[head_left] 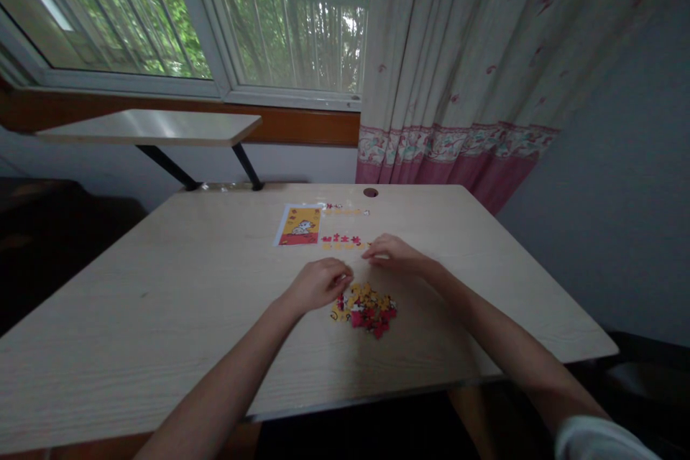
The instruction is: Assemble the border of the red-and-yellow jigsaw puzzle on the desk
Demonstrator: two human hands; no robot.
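A loose pile of jigsaw puzzle pieces (371,310) in yellow, red and white lies on the table. Just above its left side is my left hand (322,283), fingers curled together at the tips; whatever they hold is too small to make out. Farther back, my right hand (397,256) reaches in from the right, its fingertips pinched close to the right end of a row of yellow pieces (342,246). Behind that row runs a line of red pieces (341,238). To the left lies a picture sheet (300,226) showing a white animal on yellow and red.
More small pieces (345,212) form rows farther back on the wooden table (194,287). A round hole (371,192) sits near the rear edge. A raised shelf (156,127) stands on black legs at back left, below a barred window. A flowered curtain (431,86) hangs behind.
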